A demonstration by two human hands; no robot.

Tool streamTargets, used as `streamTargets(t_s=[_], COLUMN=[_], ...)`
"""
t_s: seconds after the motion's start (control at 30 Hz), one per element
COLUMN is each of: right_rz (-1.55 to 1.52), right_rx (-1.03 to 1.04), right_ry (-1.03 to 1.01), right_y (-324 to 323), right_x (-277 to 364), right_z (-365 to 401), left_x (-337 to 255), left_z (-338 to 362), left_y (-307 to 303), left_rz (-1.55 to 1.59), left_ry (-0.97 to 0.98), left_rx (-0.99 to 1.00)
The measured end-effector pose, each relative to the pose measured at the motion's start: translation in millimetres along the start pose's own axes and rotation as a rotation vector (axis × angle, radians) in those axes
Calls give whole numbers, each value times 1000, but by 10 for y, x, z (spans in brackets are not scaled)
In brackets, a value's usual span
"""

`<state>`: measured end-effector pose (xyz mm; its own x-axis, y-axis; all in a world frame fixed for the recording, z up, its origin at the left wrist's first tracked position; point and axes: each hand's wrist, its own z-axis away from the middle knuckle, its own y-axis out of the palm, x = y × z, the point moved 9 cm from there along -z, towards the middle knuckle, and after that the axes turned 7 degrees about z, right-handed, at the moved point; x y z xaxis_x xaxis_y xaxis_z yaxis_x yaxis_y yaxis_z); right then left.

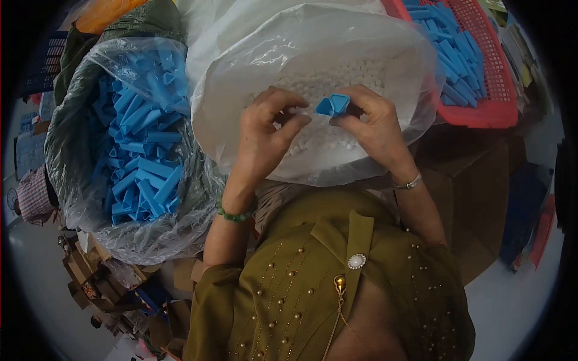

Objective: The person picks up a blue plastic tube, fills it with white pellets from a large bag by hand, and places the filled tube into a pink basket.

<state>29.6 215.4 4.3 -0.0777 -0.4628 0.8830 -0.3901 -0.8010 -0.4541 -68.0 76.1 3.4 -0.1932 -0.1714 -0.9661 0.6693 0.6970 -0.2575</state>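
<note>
In the head view, the right hand (373,120) grips two blue triangular plastic tubes (335,105) above a translucent plastic bag (221,96) of small white pellets (361,67), probably to catch strays. The left hand (270,120) curls beside them; whether it holds anything, I cannot tell.

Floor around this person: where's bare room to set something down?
Bare floor shows at lower right, between the cardboard box and the green blouse, and at far left, below the checked cloth. Crowded: smaller boxes at lower left, the heaped bag of blue tubes, and white pellets below left hand and right hand.
</note>
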Motion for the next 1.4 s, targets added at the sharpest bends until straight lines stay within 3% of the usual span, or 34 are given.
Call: streamTargets(t_s=[0.07, 0.17, 0.27, 0.4, 0.47, 0.5, 0.57, 0.6, 0.67, 0.9, 0.97, 1.07, 1.13, 1.2, 1.23, 1.27, 1.33, 1.37, 1.4], right_rz=[-70, -165, -204, -345, -194, -193, -609, -607, -991, -1027, -928, -793, -512, -128, -137, -63, 91, 91, 463], right_rx=[53, 98, 114, 123, 138, 139, 126, 129, 306, 341, 233, 270, 171, 99, 109, -81, -468, -467, -544], right_ry=[34, 97, 133, 124, -47, -49, 123, 125, 250, 259, 252, 278, 90, -223, -230, -238, -245, -246, -218], right_y=[92, 160, 156, 200, 192, 201, 237, 229, 392, 598, 561, 488, 157, -371, -587, -990, -1748, -1928, -2088], right_x=[-11, -24, -68, 10, 192, 164, -57, -49, -12, 89, 89, 209, 474, 601, 466, 294, 10, -154, -284], right_z=[-9, 2, 17, 42, 33, 27, 40, 47, 93, 193, 222, 262, 264, 272, 269, 272, 373, 269, 117], left_x=[-382, -549, -415, -326, -175, -164, -218, -233, -350, -467, -575, -726, -870, -880, -716, -544, -335, -284, -320], left_z=[38, 77, 95, 148, 155, 155, 182, 191, 200, 201, 259, 382, 494, 563, 587, 629, 650, 592, 531], left_y=[57, 78, -1, 35, 58, 49, 36, 42, 127, 169, 193, 186, 15, -229, -530, -828, -1368, -1477, -1479], left_rz=[-32, -229, -151, -86, 218, 217, 230, 232, 90, 46, -95, -164, -159, -136, -245, -347, -660, -659, -724], left_ry=[212, 362, 225, 320, 230, 231, 316, 314, 360, 321, 470, 534, 484, 443, 283, 126, 40, 40, 153], left_rx=[25, -36, -65, -44, -34, -36, -30, -33, 37, 58, 74, 82, 67, 53, 3, -44, -214, -216, -169])
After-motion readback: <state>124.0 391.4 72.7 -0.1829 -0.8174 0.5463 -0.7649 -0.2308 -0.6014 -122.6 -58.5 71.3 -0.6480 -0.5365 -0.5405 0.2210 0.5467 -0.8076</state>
